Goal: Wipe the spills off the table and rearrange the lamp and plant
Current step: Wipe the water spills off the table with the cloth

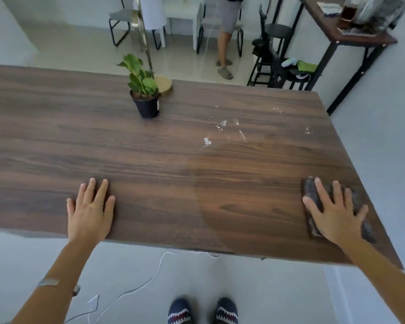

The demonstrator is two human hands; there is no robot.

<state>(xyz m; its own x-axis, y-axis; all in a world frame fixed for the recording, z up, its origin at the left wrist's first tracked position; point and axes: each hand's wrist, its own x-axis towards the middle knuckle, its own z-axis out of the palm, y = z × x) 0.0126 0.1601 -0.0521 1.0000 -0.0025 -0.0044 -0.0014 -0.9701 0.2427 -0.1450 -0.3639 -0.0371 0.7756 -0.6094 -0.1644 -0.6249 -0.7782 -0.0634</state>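
A dark wood table (56,136) fills the view. A green plant in a black pot (146,105) stands at its far middle. Right behind it is the lamp, with a round gold base (165,84) and a slim pole (145,38) rising out of view. Clear water spills (222,127) lie right of the plant, with smaller drops (309,130) near the right edge. My left hand (90,208) rests flat on the near edge, fingers apart, holding nothing. My right hand (334,210) presses flat on a dark cloth (310,188) at the near right corner.
A person's legs (225,43) stand beyond the table among chairs (119,22). A black stool and rack (274,54) and a tall side table (346,31) stand at the far right. A white cable (150,279) trails on the floor by my feet.
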